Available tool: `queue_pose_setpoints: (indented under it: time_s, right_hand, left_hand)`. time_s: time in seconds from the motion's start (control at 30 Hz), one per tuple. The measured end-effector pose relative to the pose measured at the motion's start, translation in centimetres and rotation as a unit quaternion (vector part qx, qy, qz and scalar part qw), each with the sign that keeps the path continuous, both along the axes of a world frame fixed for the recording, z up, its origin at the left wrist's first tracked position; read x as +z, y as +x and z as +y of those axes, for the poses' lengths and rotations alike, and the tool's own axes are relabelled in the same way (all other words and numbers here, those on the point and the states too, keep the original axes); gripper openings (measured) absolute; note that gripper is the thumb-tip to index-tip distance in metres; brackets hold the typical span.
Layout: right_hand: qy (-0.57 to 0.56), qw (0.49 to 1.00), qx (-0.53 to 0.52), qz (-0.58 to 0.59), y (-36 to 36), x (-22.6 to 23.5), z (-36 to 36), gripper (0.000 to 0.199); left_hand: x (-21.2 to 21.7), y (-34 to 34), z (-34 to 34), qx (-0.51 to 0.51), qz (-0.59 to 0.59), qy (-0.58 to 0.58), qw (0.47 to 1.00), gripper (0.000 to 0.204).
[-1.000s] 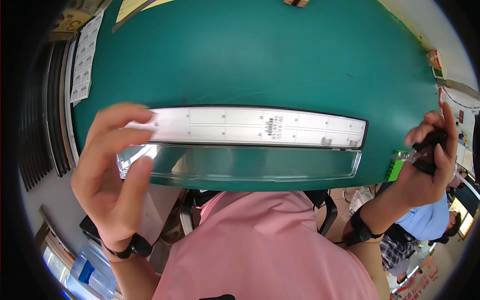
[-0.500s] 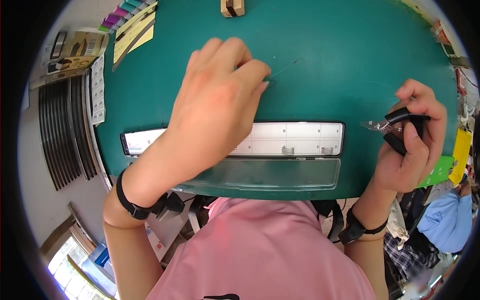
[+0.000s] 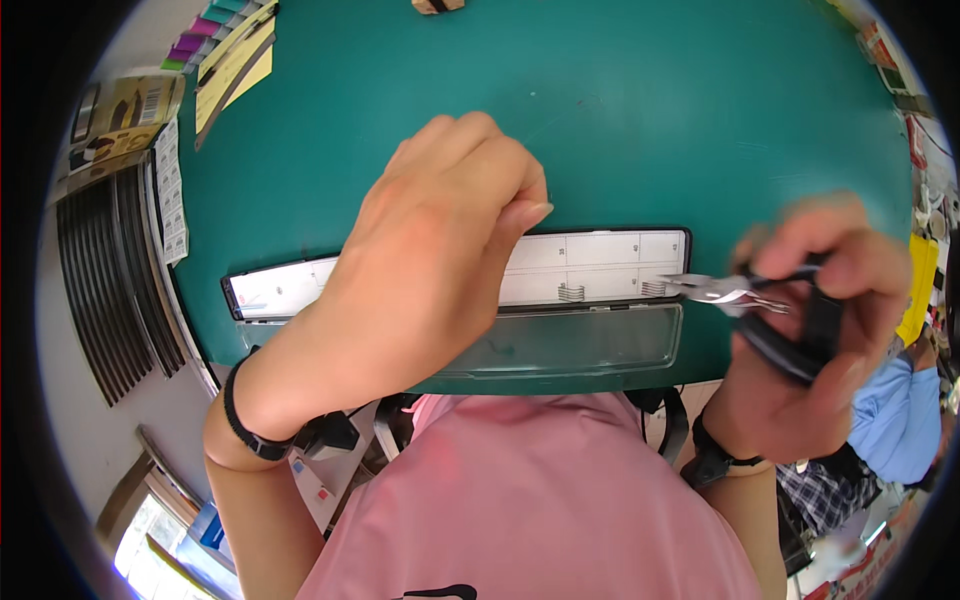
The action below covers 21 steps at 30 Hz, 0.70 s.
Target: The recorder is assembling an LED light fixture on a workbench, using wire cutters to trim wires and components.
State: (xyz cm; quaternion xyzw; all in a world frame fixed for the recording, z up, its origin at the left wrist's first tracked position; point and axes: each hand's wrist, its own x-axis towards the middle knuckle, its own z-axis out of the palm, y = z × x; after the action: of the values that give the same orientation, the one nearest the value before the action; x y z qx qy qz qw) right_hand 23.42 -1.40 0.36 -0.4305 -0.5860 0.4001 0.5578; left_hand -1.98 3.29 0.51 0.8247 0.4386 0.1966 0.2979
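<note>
My left hand (image 3: pixel 440 230) is closed in a pinch above the long narrow case (image 3: pixel 620 245). A faint, blurred thin line with a small hook (image 3: pixel 587 102) trails from its fingertips over the green tabletop. My right hand (image 3: pixel 830 330), smeared by motion, grips small pliers (image 3: pixel 715 290) with black handles and slim metal jaws. The jaw tips point left, over the right end of the case. Inside, the case is white with a printed grid, and small bundles of curved wire-like pieces (image 3: pixel 571 292) sit in it. Its clear lid (image 3: pixel 590 340) lies folded out toward me.
A green tabletop (image 3: pixel 700 120) spreads beneath everything. Yellow paper (image 3: pixel 235 85) and coloured spools (image 3: pixel 190 45) lie at the far left. A small wooden block (image 3: pixel 438 5) sits at the far edge. Black ribbed strips (image 3: pixel 120 290) stand left; a person in blue (image 3: pixel 900 420) is at right.
My right hand has brought the pliers left and nearer to me, toward the case's right end. My left hand has dropped slightly nearer. The view has shifted a little.
</note>
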Motion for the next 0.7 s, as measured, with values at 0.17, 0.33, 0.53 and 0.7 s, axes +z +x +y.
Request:
queue_pose_setpoints:
  time_s: [0.17,0.33,0.53,0.7]
  right_hand:
    - [0.050,0.990,0.135,0.000,-1.3,-1.3,1.6,0.051]
    - [0.099,0.983,0.155,-0.004,-1.8,-1.5,1.6,0.043]
    - [0.048,0.992,0.113,-0.032,-2.4,-1.5,0.9,0.033]
    - [0.063,0.993,0.088,-0.051,-2.3,-1.7,0.7,0.030]
  left_hand:
    - [0.5,-0.5,-0.1,-0.017,-0.081,-0.160,0.984,0.009]
    - [0.6,-0.5,-0.2,-0.052,-0.105,-0.203,0.972,0.006]
    - [0.2,-0.8,-0.3,-0.055,-0.103,-0.193,0.974,0.007]
    - [1.6,-0.3,-2.1,-0.032,-0.045,-0.094,0.994,0.026]
